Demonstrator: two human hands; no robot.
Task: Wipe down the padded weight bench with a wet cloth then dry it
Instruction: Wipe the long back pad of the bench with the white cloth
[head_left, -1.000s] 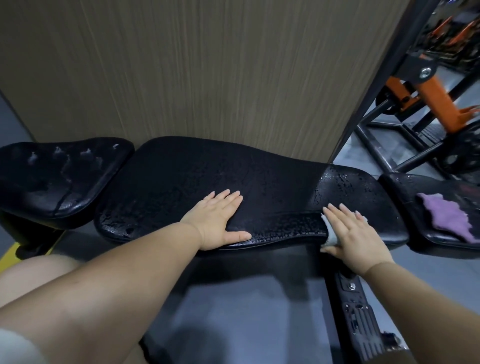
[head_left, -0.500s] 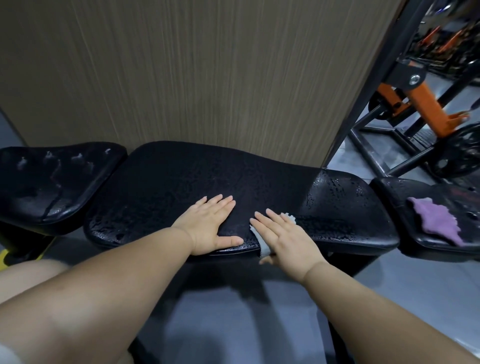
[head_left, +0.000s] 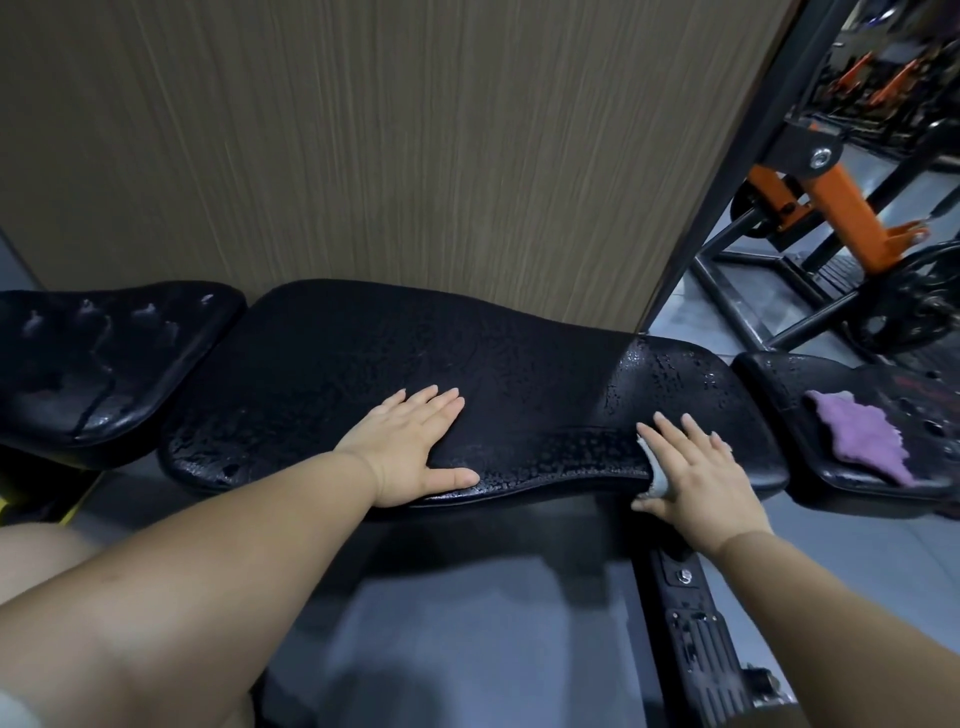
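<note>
Head view, the only one. Your left hand (head_left: 410, 447) lies flat at centre frame on the long black pad of the weight bench (head_left: 337, 364), fingers straight and together, thumb along the near edge, holding nothing. Your right hand (head_left: 696, 467) presses a grey cloth (head_left: 655, 475) onto the near edge of the pad at centre right; the fingers are straight and spread and the thumb sits below the cloth, which is mostly hidden under the palm. Change: half a second ago this hand and cloth were almost touching the left hand; now they are well apart, back near where they were a second ago. The left hand has not shifted on the pad. That reads as back-and-forth strokes along the near edge, so you are probably mid-wipe. Droplets bead on the surface, thickest at the right end, so drying looks not yet begun. A purple cloth (head_left: 862, 436) lies untouched on the separate pad (head_left: 769, 379) at far right, likely for drying. Writing: none readable; a faint reddish mark on that far-right pad is too blurred to make out.
</note>
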